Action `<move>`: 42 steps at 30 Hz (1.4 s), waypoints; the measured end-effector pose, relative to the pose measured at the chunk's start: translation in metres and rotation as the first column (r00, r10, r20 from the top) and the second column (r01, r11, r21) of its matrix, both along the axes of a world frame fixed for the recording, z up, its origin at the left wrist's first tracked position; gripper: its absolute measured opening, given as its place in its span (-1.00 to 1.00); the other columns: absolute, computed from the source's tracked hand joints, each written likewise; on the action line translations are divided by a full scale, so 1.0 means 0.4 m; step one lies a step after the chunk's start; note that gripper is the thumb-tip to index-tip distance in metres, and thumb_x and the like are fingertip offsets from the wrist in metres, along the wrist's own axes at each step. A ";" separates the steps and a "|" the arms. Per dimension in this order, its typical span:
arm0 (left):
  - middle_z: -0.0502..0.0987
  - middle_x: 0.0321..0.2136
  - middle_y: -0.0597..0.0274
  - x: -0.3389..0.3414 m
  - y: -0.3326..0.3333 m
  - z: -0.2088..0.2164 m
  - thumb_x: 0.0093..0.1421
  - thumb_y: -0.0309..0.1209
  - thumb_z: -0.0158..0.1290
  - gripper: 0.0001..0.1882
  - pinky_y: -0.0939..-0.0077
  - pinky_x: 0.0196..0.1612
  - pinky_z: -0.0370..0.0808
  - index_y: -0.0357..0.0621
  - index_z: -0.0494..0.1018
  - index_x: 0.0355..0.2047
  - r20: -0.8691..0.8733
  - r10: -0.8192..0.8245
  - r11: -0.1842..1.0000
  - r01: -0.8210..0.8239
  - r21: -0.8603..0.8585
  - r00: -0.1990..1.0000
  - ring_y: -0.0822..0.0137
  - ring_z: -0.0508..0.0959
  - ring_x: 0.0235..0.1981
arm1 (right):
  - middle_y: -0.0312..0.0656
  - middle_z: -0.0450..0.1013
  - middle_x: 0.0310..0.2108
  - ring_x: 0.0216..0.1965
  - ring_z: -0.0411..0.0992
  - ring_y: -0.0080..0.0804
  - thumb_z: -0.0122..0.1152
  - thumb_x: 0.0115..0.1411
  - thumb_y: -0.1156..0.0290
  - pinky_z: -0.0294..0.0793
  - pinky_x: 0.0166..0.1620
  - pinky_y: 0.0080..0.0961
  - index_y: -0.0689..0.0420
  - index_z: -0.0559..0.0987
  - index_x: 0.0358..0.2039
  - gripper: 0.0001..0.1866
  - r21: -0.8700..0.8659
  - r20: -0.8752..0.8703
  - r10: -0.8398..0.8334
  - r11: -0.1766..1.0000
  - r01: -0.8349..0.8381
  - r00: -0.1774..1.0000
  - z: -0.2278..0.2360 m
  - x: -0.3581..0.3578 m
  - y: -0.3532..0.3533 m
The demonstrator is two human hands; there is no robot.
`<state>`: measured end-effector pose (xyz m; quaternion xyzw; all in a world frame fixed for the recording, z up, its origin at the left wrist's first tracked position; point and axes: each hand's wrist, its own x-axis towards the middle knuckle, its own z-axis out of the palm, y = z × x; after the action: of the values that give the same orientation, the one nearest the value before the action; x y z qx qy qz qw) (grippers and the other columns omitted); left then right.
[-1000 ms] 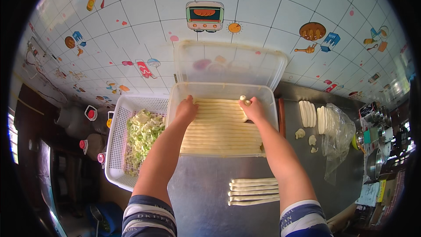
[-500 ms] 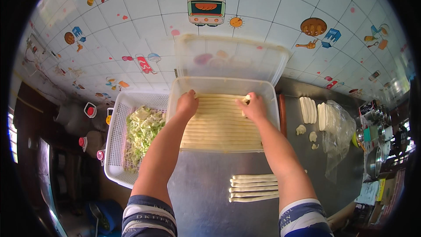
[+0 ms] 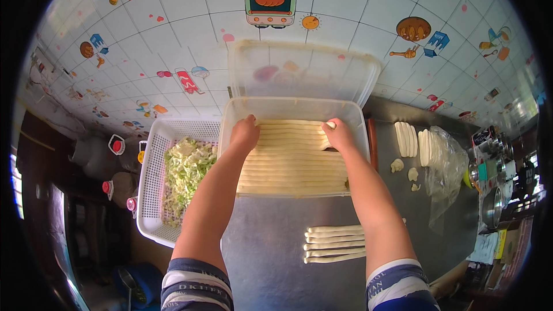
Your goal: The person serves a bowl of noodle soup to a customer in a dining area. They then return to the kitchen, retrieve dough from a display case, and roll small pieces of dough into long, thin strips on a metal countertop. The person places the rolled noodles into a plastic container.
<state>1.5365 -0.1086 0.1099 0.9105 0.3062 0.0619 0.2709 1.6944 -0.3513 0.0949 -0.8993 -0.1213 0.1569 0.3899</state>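
Long pale dough strips (image 3: 294, 164) lie side by side across a clear plastic tub (image 3: 294, 102). My left hand (image 3: 246, 133) is closed at the left ends of the upper strips, its fingertips partly hidden inside the tub. At the right side, my right hand (image 3: 339, 136) pinches the rounded end of a dough strip between thumb and fingers. Below that hand a small dark gap shows beside the strips. More dough strips (image 3: 334, 244) rest on the metal table in front of the tub, partly covered by my right forearm.
A white perforated basket (image 3: 151, 196) holding shredded cabbage (image 3: 190, 167) stands left of the tub. The tub's lid (image 3: 302, 72) leans on the tiled wall behind. At right lie short dough strips (image 3: 406, 139), dough scraps (image 3: 397, 165) and a plastic bag (image 3: 449, 161) on the metal table (image 3: 276, 230).
My right hand has shifted slightly right and up with the dough end, and the strips near it have shifted too. My left hand stays at the left ends. The view has tilted slightly.
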 end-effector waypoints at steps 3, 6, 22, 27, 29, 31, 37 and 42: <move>0.56 -0.29 -0.09 0.004 -0.008 0.014 0.10 -0.34 0.11 -0.65 0.21 -0.21 0.51 -0.15 0.43 -0.10 0.012 -0.012 1.000 0.012 -0.006 1.000 -0.03 0.56 -0.28 | -0.05 0.54 -0.29 -0.24 0.51 -0.17 0.23 0.08 0.12 0.46 -0.17 -0.36 0.14 0.53 -0.18 -0.60 0.074 -0.064 -0.031 0.997 0.035 0.997 0.001 0.007 -0.003; 0.56 -0.31 -0.08 0.008 -0.017 0.043 0.09 -0.33 0.12 -0.66 0.24 -0.20 0.50 -0.15 0.45 -0.12 0.076 -0.061 0.997 0.065 -0.045 0.995 -0.01 0.57 -0.28 | -0.11 0.55 -0.34 -0.30 0.51 -0.30 0.27 0.07 0.14 0.46 -0.22 -0.43 0.16 0.56 -0.21 -0.61 0.167 0.038 0.042 0.985 -0.047 0.998 0.024 -0.005 -0.005; 0.53 -0.25 -0.07 -0.183 -0.066 0.217 0.12 -0.28 0.05 -0.67 0.20 -0.18 0.49 -0.15 0.44 -0.13 -0.415 -0.376 0.920 0.385 -0.065 0.828 0.01 0.54 -0.20 | -0.01 0.35 -0.13 -0.26 0.46 -0.10 0.18 0.07 0.33 0.47 -0.21 -0.33 0.20 0.45 -0.19 -0.69 -0.537 0.054 0.532 0.729 -0.424 0.845 0.261 -0.147 -0.177; 0.31 0.02 0.06 -0.165 -0.133 0.131 0.17 -0.22 0.04 -0.59 0.06 -0.05 0.43 -0.12 0.35 -0.02 -0.526 -0.396 0.763 0.589 0.268 0.753 0.02 0.35 0.05 | 0.06 0.29 -0.07 -0.15 0.43 -0.06 0.22 0.04 0.31 0.47 -0.11 -0.25 0.23 0.44 -0.17 -0.63 -0.678 0.202 0.689 0.612 -0.408 0.696 0.180 -0.180 -0.102; 0.26 0.10 0.08 -0.157 -0.171 0.140 0.17 -0.19 0.05 -0.45 0.02 -0.01 0.41 -0.07 0.23 0.13 -0.476 -0.432 0.818 0.555 0.150 0.766 -0.02 0.32 0.10 | 0.07 0.29 -0.04 -0.14 0.43 -0.09 0.24 0.04 0.32 0.48 -0.11 -0.26 0.22 0.45 -0.17 -0.63 -0.691 0.040 0.734 0.510 -0.512 0.678 0.161 -0.159 -0.097; 0.23 0.14 0.07 -0.173 -0.176 0.118 0.16 -0.19 0.07 -0.40 0.04 0.02 0.39 -0.05 0.19 0.18 -0.515 -0.371 0.839 0.517 0.171 0.772 -0.04 0.29 0.12 | 0.05 0.30 -0.02 -0.14 0.43 -0.12 0.25 0.03 0.35 0.49 -0.13 -0.28 0.21 0.45 -0.16 -0.64 -0.696 -0.149 0.698 0.429 -0.576 0.700 0.147 -0.154 -0.102; 0.22 0.17 0.05 -0.210 -0.139 0.140 0.16 -0.22 0.06 -0.42 0.06 0.04 0.37 -0.10 0.21 0.16 -0.353 -0.341 0.849 0.447 0.283 0.871 0.01 0.29 0.14 | -0.04 0.43 -0.16 -0.22 0.47 -0.19 0.25 0.04 0.49 0.49 -0.21 -0.38 0.22 0.46 -0.17 -0.69 -0.648 -0.051 0.627 0.572 -0.503 0.778 0.149 -0.148 -0.148; 0.35 -0.07 0.03 -0.324 -0.324 0.289 0.11 -0.27 0.11 -0.52 0.20 0.00 0.38 -0.18 0.35 0.02 0.219 -0.466 0.867 0.393 0.306 0.858 0.06 0.37 -0.04 | -0.08 0.47 -0.38 -0.34 0.48 -0.30 0.22 0.09 0.50 0.47 -0.32 -0.46 0.21 0.48 -0.31 -0.85 0.169 0.337 0.330 0.900 -0.401 0.882 0.341 -0.239 -0.365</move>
<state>1.4070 -0.2382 0.2253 0.9640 0.0411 0.1682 0.2017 1.5989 -0.4973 0.2313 -0.8207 -0.3652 0.0741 0.4332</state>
